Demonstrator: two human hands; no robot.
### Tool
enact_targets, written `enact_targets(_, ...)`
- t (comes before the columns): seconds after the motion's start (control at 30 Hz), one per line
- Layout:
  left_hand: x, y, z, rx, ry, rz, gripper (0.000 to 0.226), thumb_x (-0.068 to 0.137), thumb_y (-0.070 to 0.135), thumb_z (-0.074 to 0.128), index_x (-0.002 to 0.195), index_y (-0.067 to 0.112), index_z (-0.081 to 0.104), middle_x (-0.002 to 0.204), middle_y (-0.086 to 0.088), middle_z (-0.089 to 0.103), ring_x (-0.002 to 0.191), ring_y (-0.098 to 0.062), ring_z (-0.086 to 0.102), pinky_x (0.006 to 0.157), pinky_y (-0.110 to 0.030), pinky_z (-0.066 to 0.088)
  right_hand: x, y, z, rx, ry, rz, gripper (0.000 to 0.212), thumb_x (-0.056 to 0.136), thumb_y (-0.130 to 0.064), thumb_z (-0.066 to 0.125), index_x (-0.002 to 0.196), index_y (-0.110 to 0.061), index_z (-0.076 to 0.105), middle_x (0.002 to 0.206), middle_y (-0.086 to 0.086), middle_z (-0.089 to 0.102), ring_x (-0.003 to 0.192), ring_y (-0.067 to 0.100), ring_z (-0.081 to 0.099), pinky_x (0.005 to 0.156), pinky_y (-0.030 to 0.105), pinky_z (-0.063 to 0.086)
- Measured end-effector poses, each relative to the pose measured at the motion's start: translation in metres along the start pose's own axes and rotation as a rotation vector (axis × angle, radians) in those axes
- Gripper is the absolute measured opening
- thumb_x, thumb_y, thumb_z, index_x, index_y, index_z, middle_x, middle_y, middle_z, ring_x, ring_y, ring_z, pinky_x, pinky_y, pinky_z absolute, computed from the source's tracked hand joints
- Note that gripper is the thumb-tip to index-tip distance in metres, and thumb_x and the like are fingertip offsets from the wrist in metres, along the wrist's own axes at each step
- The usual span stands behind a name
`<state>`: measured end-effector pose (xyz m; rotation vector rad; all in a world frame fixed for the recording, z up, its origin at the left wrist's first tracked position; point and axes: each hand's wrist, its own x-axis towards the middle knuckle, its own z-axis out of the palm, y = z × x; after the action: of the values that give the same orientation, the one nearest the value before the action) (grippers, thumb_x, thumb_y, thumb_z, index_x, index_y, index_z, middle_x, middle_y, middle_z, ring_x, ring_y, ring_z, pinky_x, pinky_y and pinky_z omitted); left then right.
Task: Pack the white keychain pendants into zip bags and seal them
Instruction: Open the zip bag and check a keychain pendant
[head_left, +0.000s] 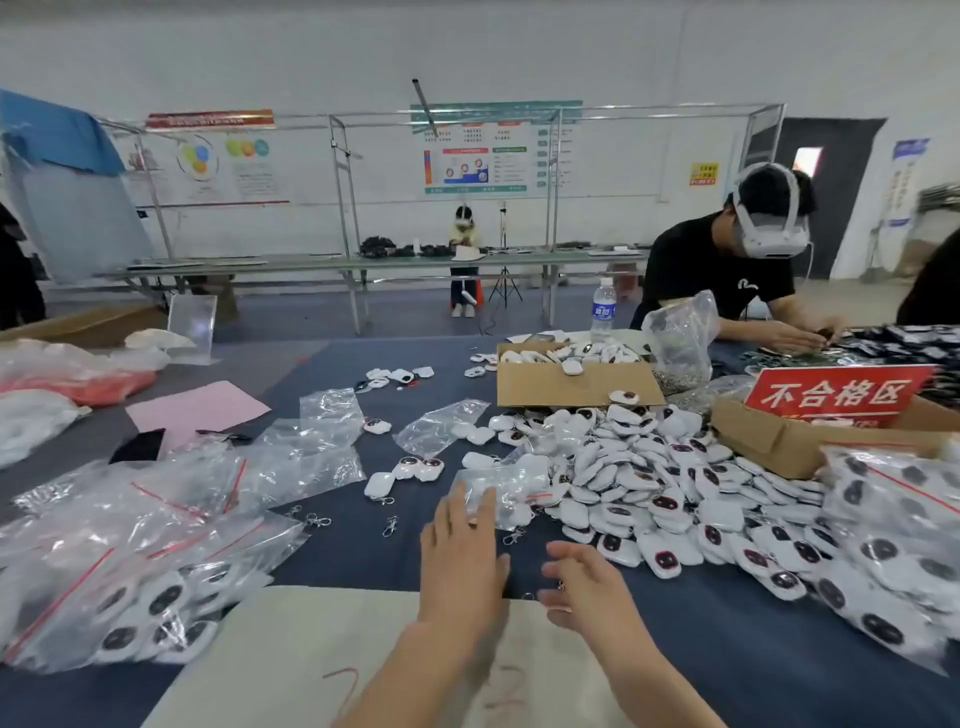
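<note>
The left hand (462, 551) lies flat, fingers straight and close together, their tips touching a clear zip bag (501, 491) at centre. Just beside it is the right hand (584, 587), fingers loosely spread, with nothing visibly held. White rounded pendants (675, 499) with dark oval faces and metal clasps are heaped to the right on the blue table (363, 551).

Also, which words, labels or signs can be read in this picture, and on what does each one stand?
"不合格区": white characters on the red sign that stands in the box at the right.
Blue label on the bottle: too small to read.
Posters, red banner and yellow notice on the far wall: too blurred to read.
</note>
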<state>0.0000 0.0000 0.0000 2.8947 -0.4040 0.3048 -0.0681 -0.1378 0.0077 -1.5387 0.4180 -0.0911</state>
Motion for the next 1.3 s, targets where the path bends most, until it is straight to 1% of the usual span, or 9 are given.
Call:
enact_targets(0.07, 0.041, -0.004, 0.024, 0.028, 0.045, -0.007, 0.051, 0.107, 0.035, 0.039, 0.155, 0.027, 0.026, 0.168, -0.008, 0.007, 0.155, -0.027, 0.009, 0.124, -0.042, 0.011, 0.043, 0.010, 0.007, -0.015, 0.007, 0.044, 0.023, 0.100, -0.008, 0.048, 0.116, -0.019, 0.062, 0.101, 0.002, 0.064, 0.077, 0.018, 0.065, 0.062, 0.025, 0.051)
enact_targets(0.17, 0.048, -0.014, 0.003, 0.058, 0.174, 0.090, 0.032, 0.110, 0.031, 0.028, 0.134, 0.031, 0.050, 0.143, 0.007, 0.052, 0.138, -0.017, 0.041, 0.120, -0.034, 0.017, 0.042, -0.002, 0.014, 0.014, -0.031, 0.029, 0.025, 0.102, -0.013, 0.049, 0.126, -0.018, 0.054, 0.103, 0.001, 0.060, 0.083, 0.017, 0.065, 0.063, 0.024, 0.056)
enact_targets(0.4, 0.043, -0.037, -0.087, -0.632, 0.078, 0.328, 0.023, 0.108, 0.031, 0.039, 0.103, 0.044, 0.057, 0.087, 0.017, 0.066, 0.085, -0.004, 0.062, 0.078, -0.018, 0.047, 0.052, -0.022, 0.029, 0.129, -0.004, -0.093, 0.067, 0.098, -0.040, 0.061, 0.152, -0.043, 0.021, 0.099, -0.002, 0.068, 0.100, 0.004, 0.063, 0.077, 0.022, 0.053)
enact_targets(0.53, 0.043, -0.054, -0.115, -0.847, -0.029, 0.304, 0.026, 0.106, 0.024, 0.045, 0.097, 0.036, 0.066, 0.076, 0.013, 0.063, 0.080, -0.007, 0.062, 0.085, -0.025, 0.049, 0.050, -0.026, 0.028, 0.156, -0.034, -0.157, 0.033, 0.096, -0.035, 0.065, 0.127, -0.032, 0.054, 0.098, -0.010, 0.074, 0.086, 0.001, 0.067, 0.077, 0.021, 0.057)
enact_targets(0.77, 0.014, -0.036, -0.095, -0.536, 0.697, -0.021, 0.026, 0.102, 0.019, 0.049, 0.127, 0.020, 0.053, 0.121, -0.003, 0.052, 0.111, -0.023, 0.051, 0.091, -0.039, 0.047, 0.015, -0.022, 0.034, 0.486, 0.006, -0.021, 0.016, 0.096, -0.017, 0.067, 0.106, -0.005, 0.064, 0.091, 0.012, 0.076, 0.081, 0.021, 0.075, 0.066, 0.025, 0.061)
enact_targets(0.97, -0.043, 0.006, -0.009, -1.142, 0.103, -0.178, 0.017, 0.099, 0.018, 0.059, 0.104, 0.034, 0.058, 0.111, 0.002, 0.061, 0.094, 0.002, 0.060, 0.079, -0.013, 0.045, -0.019, -0.018, 0.045, 0.936, -0.034, 0.156, 0.035, 0.099, -0.020, 0.060, 0.127, 0.001, 0.063, 0.121, 0.021, 0.070, 0.112, 0.029, 0.068, 0.098, 0.039, 0.053)
enact_targets(1.03, -0.040, 0.014, 0.000, -1.357, -0.051, -0.260, 0.016, 0.100, 0.016, 0.059, 0.094, 0.027, 0.068, 0.093, -0.004, 0.072, 0.080, -0.011, 0.068, 0.069, -0.023, 0.049, -0.029, -0.015, 0.049, 0.882, -0.077, 0.208, 0.037, 0.100, -0.024, 0.057, 0.123, 0.003, 0.066, 0.117, 0.024, 0.071, 0.100, 0.030, 0.071, 0.083, 0.037, 0.058)
enact_targets(1.1, -0.036, 0.016, 0.006, -1.526, -0.080, -0.348, 0.016, 0.100, 0.014, 0.060, 0.089, 0.016, 0.072, 0.077, -0.011, 0.072, 0.065, -0.020, 0.066, 0.056, -0.029, 0.048, -0.034, -0.011, 0.051, 0.849, -0.090, 0.250, 0.036, 0.101, -0.024, 0.056, 0.120, 0.004, 0.068, 0.114, 0.025, 0.072, 0.092, 0.029, 0.070, 0.068, 0.032, 0.056)
enact_targets(1.3, -0.036, 0.009, 0.011, -1.580, -0.052, -0.320, 0.020, 0.099, 0.013, 0.060, 0.087, 0.018, 0.075, 0.083, -0.017, 0.073, 0.067, -0.028, 0.067, 0.058, -0.034, 0.050, -0.042, -0.014, 0.047, 0.786, -0.098, 0.301, 0.026, 0.097, -0.024, 0.063, 0.104, -0.003, 0.076, 0.095, 0.010, 0.079, 0.089, 0.020, 0.070, 0.079, 0.032, 0.054)
